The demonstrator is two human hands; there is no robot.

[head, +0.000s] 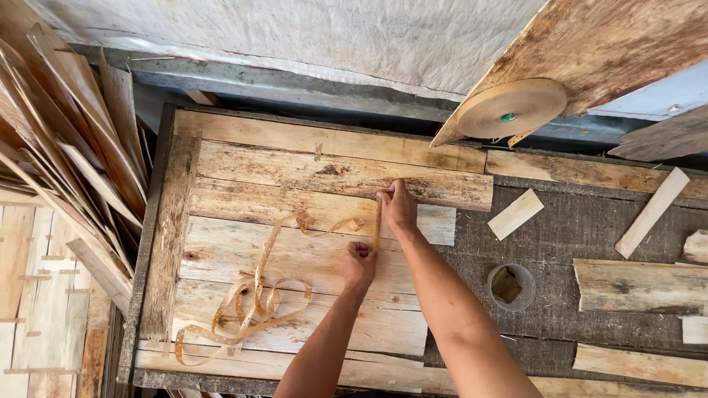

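You pinched the tape strip (377,225) taut between clenched left hand (359,263) and right hand (398,203), flat over the veneer sheets (295,258).

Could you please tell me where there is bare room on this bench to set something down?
Bare dark bench lies between the small wood offcut and the round cup. Crowded: tangled tape strips lower left, boards right.

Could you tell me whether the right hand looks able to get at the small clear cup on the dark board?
Probably yes: the cup stands uncovered beside the right forearm, but the right hand is pinching a tape strip.
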